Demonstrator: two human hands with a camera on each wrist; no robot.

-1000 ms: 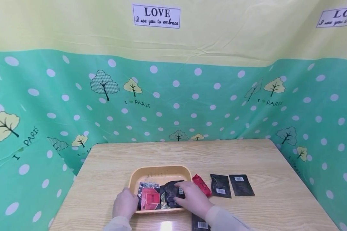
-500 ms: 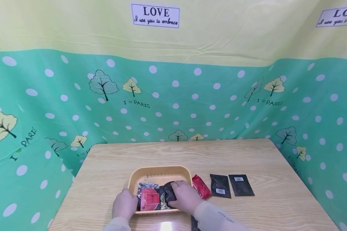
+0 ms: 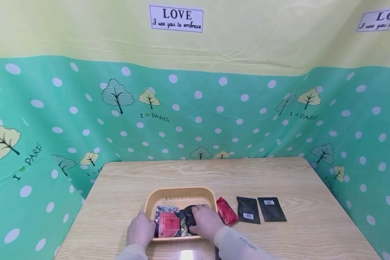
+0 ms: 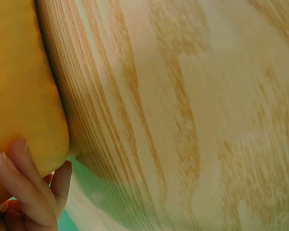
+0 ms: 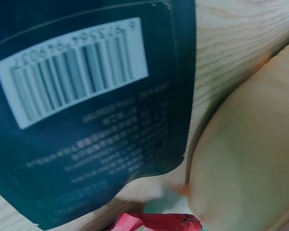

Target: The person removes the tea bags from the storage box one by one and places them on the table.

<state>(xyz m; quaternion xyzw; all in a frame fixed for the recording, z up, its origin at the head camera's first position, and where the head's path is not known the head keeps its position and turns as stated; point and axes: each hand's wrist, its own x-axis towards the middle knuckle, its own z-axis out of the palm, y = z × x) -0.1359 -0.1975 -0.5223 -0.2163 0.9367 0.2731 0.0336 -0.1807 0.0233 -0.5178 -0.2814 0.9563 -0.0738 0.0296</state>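
Found at left: left hand [image 3: 140, 229] with fingers curled on the tray [image 3: 182, 192], liable to tilt it through uneven pull. Found inside: a pink packet [image 3: 168, 223], at risk of shifting if rubbed by the black packet [image 3: 189, 216] pinched by the fingers of the right hand [image 3: 206, 222]; outside, a red packet [image 3: 226, 212], exposed to sleeve [image 3: 238, 245] drag.

Cloth backdrop [image 3: 198, 86]: printed, lightly creased, behind the tabletop and along its left and right sides
Upper band [image 3: 253, 39]: pale yellow, with white "LOVE, I see you to embrace" panels [image 3: 176, 18]
Lower band [image 3: 214, 101]: teal green, pale dots, checked and yellow trees [image 3: 118, 94], "I PARIS" lettering [image 3: 154, 117]
Tabletop [image 3: 130, 180]: pale wood grain, rounded far corners
Light: white glare spot [image 3: 186, 255] near the front
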